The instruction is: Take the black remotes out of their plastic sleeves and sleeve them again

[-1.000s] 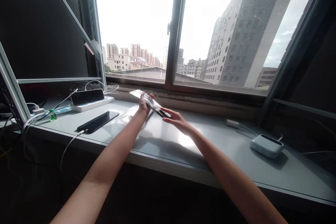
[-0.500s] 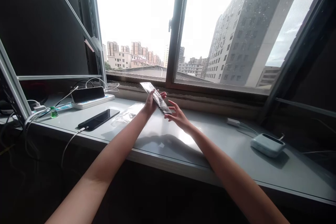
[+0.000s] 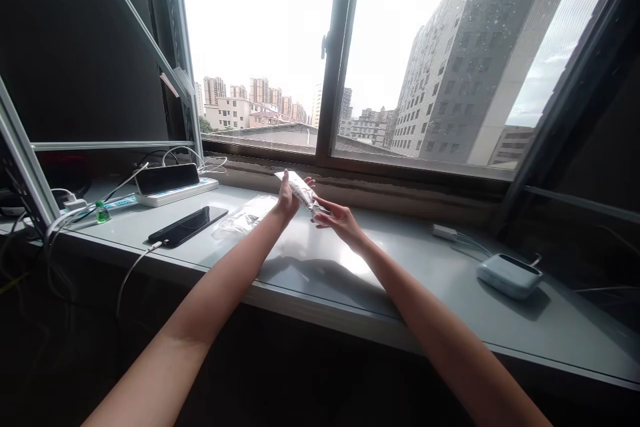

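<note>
Both of my hands reach out over the grey window ledge (image 3: 320, 267) and hold a long clear plastic sleeve (image 3: 303, 191) with something dark inside. My left hand (image 3: 288, 199) grips the sleeve near its upper end, fingers wrapped behind it. My right hand (image 3: 339, 219) pinches the lower end from the right. The sleeve is lifted off the ledge and tilts up toward the window. A second clear plastic wrapper (image 3: 246, 217) lies flat on the ledge just left of my left hand.
A black phone (image 3: 188, 226) with a white cable lies on the ledge at left. Behind it another phone rests on a white power strip (image 3: 173, 187) among cables. A small green bottle (image 3: 102, 214) stands further left. A white box (image 3: 509, 275) sits at right.
The sleeve came down a little after being raised toward the window, and my hands moved closer together on it. My right hand went from spread fingers to a pinch on its lower end.
</note>
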Motion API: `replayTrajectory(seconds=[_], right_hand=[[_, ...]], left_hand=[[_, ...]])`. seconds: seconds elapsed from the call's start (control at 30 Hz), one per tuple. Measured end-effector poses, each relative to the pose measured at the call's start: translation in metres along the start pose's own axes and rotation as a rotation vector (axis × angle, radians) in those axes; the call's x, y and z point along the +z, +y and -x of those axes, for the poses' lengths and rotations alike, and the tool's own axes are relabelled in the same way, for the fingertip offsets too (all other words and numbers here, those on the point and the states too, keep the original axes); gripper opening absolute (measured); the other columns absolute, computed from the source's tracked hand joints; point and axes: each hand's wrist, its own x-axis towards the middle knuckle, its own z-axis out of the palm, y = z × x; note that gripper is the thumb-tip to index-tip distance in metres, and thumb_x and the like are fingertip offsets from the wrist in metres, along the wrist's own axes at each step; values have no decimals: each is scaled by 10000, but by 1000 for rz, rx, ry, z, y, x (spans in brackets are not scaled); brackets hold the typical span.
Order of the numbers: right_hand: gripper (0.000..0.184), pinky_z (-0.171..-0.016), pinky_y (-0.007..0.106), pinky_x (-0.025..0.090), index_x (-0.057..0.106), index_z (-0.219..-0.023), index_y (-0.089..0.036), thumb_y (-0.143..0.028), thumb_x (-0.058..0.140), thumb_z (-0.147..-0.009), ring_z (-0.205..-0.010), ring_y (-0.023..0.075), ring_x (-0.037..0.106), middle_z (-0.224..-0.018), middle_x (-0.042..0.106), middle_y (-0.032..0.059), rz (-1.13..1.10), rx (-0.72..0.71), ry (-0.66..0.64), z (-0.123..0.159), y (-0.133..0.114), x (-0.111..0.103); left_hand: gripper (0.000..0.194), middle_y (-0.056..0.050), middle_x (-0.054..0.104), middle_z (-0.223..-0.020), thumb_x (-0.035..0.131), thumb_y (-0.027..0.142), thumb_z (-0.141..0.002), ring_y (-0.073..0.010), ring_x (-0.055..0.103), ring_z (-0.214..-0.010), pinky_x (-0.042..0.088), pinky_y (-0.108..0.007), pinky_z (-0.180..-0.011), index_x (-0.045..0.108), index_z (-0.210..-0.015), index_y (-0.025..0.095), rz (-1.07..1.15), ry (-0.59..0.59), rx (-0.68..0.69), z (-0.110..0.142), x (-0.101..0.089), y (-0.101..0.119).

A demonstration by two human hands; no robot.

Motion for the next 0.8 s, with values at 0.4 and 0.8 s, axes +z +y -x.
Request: replayTrajectory(seconds=[0.4,0.8], right_hand=[[671,-930,419,534,658,-1267,-199,-287,870,-636,-1037,250,650,-1146,703,78,-40,34,-222,6,-8,6],[648,-571,228,551,574,-1358,-297,-244,738,-733,-768,158,627,-1035,667,33,252,21,3,3,-4,4]], left_hand=[[609,-122,701,-776,282,527,-1007,-207,692,-716,565,-298,-701,631,-1130,44,137,163,43,-3,-6,21],[486,-107,713,-803,334,420,-1024,-179,690,-718,568,-270,-725,578,-1226,51,84,82,6,1,1,12]])
